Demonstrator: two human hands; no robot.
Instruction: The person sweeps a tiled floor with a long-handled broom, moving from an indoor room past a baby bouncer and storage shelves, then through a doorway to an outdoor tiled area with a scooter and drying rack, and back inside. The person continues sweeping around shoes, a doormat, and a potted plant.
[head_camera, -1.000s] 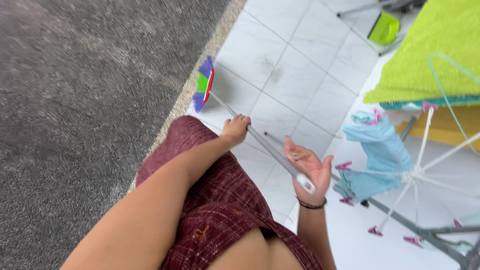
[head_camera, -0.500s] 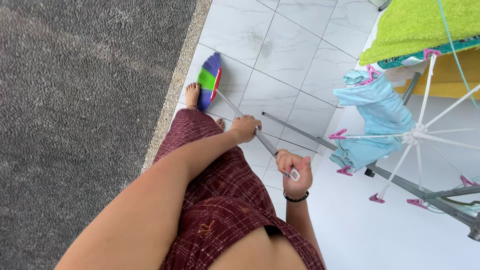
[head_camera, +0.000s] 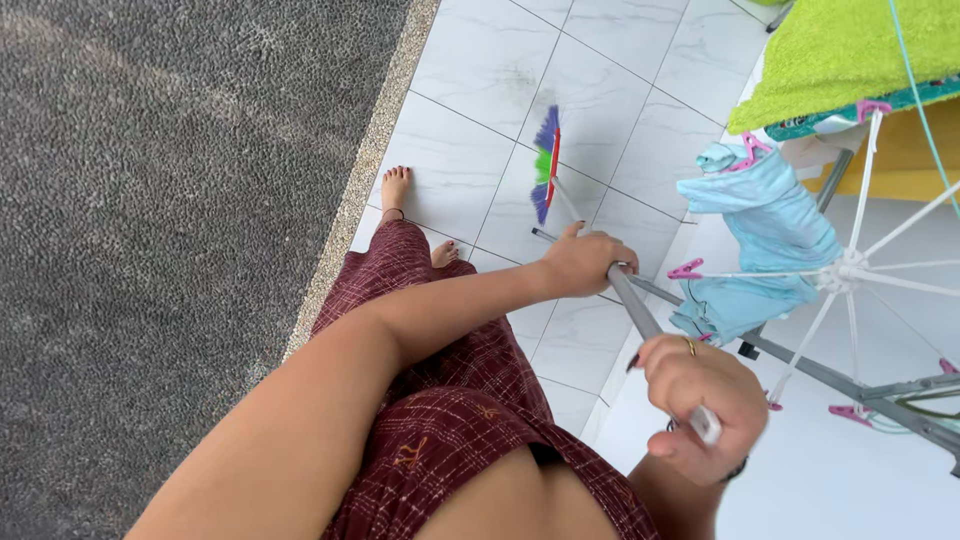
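Note:
I hold a broom by its grey metal handle (head_camera: 638, 310) with both hands. My left hand (head_camera: 583, 262) grips the handle lower down, my right hand (head_camera: 700, 405) is closed around its upper end near my body. The broom head (head_camera: 546, 165), with blue, green and red bristles, rests on the white floor tiles (head_camera: 480, 60) ahead of my bare feet (head_camera: 394, 187). I wear dark red patterned trousers.
A grey pebbled pavement (head_camera: 150, 200) lies to the left behind a stone kerb (head_camera: 375, 150). On the right stands a white rotary clothes rack (head_camera: 850, 270) with pink pegs, a light blue garment (head_camera: 765, 235) and a lime green towel (head_camera: 850, 50).
The broom head has swung from left of my feet to the tiles ahead and right. My right hand has closed on the handle's end and come nearer.

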